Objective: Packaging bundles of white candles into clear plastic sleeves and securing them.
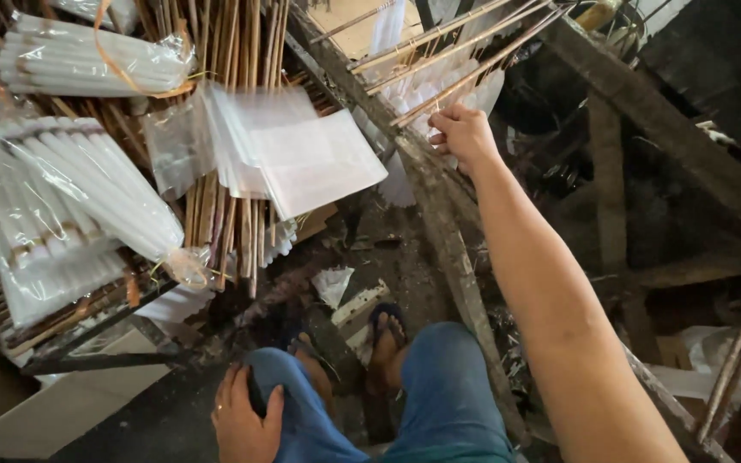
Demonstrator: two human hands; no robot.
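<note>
While its fingers curl shut around the near ends of several thin sticks, the right hand reaches out at arm's length over a slanted wooden beam, and the sticks run up and away with pale candles hanging under them. Resting low on the left knee, the left hand lies loose, holding nothing. Bagged candles and plastic bags lie on a rack at left.

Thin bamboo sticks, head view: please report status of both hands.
Right hand closed on thin bamboo sticks bearing hanging white candles. Left hand resting on blue-jeaned knee. Slanted wooden beam under right hand.
</note>
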